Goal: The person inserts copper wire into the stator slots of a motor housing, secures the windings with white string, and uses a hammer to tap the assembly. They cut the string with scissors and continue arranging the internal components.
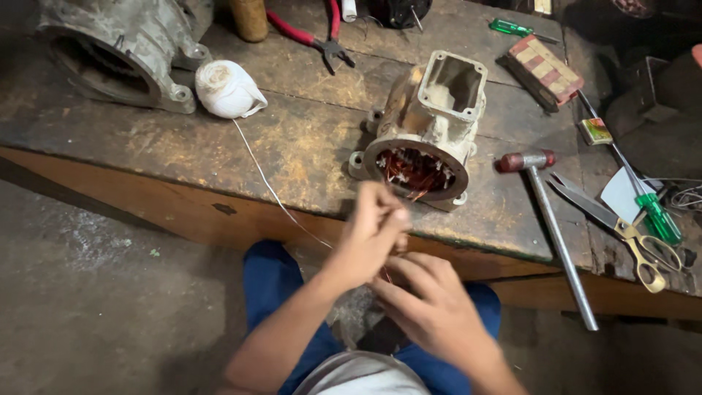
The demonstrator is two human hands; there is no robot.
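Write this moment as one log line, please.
left hand: pinching thin white string | right hand: fingers curled beside it | nearest: grey metal motor housing with copper windings

Two hands, a left hand (373,238) and a right hand (431,307), show. Two motor housings (428,128) (121,47) sit on one workbench (292,146). There are two green screwdrivers (658,216) (512,28), one hammer (548,219), one pair of scissors (621,230), one pair of pliers (314,33) and one ball of string (227,89).
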